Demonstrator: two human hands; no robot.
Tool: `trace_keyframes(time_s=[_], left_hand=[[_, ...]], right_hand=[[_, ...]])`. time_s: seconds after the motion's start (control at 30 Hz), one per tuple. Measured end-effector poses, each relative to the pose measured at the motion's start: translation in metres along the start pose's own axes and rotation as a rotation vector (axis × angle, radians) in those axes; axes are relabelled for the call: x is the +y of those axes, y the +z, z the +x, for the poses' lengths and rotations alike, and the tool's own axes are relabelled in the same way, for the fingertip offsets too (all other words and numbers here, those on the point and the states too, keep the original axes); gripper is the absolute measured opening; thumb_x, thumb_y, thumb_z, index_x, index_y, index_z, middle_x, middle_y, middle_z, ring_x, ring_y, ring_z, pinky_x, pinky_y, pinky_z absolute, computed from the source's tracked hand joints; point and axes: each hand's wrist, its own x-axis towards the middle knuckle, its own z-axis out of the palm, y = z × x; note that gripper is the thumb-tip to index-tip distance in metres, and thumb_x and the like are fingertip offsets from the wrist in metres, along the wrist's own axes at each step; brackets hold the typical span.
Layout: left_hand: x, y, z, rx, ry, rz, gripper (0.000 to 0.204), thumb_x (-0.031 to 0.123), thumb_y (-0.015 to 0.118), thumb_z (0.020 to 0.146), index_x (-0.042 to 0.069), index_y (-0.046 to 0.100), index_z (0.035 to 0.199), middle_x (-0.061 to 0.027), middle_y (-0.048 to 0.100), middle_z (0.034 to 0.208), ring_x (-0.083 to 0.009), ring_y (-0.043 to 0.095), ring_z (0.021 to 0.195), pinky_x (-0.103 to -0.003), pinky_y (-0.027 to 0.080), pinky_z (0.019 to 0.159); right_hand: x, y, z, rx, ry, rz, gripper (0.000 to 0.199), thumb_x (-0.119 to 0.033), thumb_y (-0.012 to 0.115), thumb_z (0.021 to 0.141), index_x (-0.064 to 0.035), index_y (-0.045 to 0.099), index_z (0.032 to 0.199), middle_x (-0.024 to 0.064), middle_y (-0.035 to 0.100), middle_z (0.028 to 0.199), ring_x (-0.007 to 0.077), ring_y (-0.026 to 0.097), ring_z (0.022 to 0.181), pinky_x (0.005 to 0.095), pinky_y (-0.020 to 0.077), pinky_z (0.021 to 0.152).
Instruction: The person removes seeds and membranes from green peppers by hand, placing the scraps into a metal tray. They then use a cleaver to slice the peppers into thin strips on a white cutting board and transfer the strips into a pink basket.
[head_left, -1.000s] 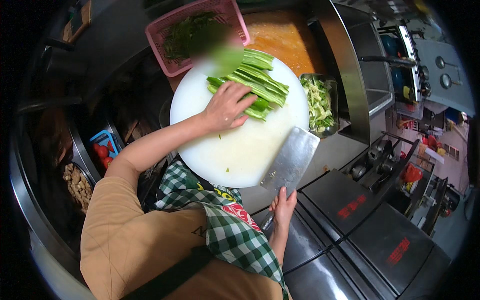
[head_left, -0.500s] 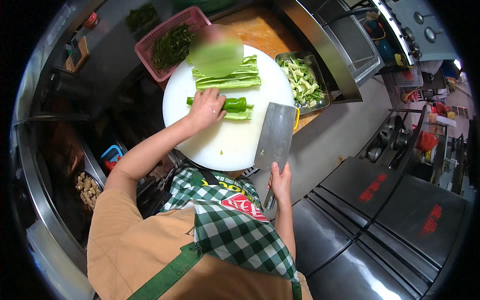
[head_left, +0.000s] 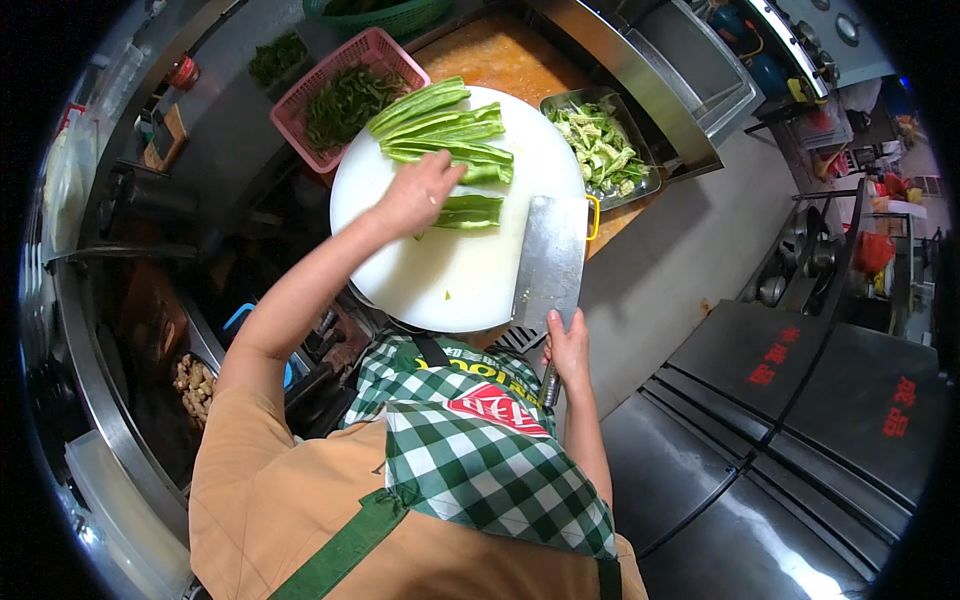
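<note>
On a round white cutting board (head_left: 400, 270), split green pepper pieces (head_left: 440, 127) lie side by side toward the far edge, with pale insides showing. My left hand (head_left: 420, 190) is over the board, fingers bent at the near edge of that pile. Whether they grip a piece is hidden. Just beside it, nearer to me, another pepper piece (head_left: 472, 212) lies with its inner side up. My right hand (head_left: 567, 345) is closed round the handle of a wide cleaver (head_left: 550, 258), whose blade rests along the board's right side.
A metal tray (head_left: 650, 185) of pepper cores and scraps stands right of the board. A pink basket (head_left: 290, 115) with green leaves is at the far left, a green basket (head_left: 405, 18) behind it. Ginger (head_left: 193, 382) sits low left. Dark counter lids (head_left: 755, 365) lie right.
My left hand has moved away from me and right, from the nearer pepper to the pile. The rounded pepper piece under it is gone from that spot. The cleaver has barely moved.
</note>
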Motion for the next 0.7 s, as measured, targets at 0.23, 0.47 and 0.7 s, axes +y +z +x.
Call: trace_keyframes(time_s=[0.23, 0.47, 0.7], left_hand=[[0.027, 0.031, -0.022, 0.042, 0.159, 0.045, 0.041, 0.006, 0.050, 0.079, -0.002, 0.048, 0.119, -0.0157, 0.051, 0.101, -0.0285, 0.050, 0.093, -0.037, 0.042, 0.076], [-0.020, -0.001, 0.004, 0.274, 0.061, -0.170, 0.030, -0.002, 0.052, 0.076, -0.001, 0.053, 0.106, -0.0173, 0.058, 0.089, -0.0323, 0.056, 0.088, -0.041, 0.047, 0.077], [-0.004, -0.128, -0.012, 0.300, -0.117, -0.505, 0.038, 0.001, 0.047, 0.087, 0.002, 0.048, 0.125, -0.0164, 0.058, 0.104, -0.0278, 0.056, 0.096, -0.035, 0.043, 0.087]], right_hand=[[0.008, -0.003, 0.003, 0.008, -0.014, 0.040, 0.018, -0.020, 0.052, 0.093, -0.0055, 0.043, 0.099, -0.0001, 0.041, 0.055, 0.0079, 0.038, 0.038, 0.0254, 0.0369, 0.032], [-0.015, -0.032, -0.016, 0.050, -0.302, -0.315, 0.026, -0.017, 0.058, 0.090, 0.0060, 0.051, 0.099, 0.0137, 0.067, 0.077, 0.0203, 0.064, 0.066, 0.0324, 0.0487, 0.061], [-0.077, 0.024, -0.005, -0.597, -0.590, -0.955, 0.021, -0.025, 0.053, 0.090, -0.0041, 0.049, 0.090, 0.0240, 0.058, 0.069, 0.0436, 0.058, 0.068, 0.0509, 0.0432, 0.061]])
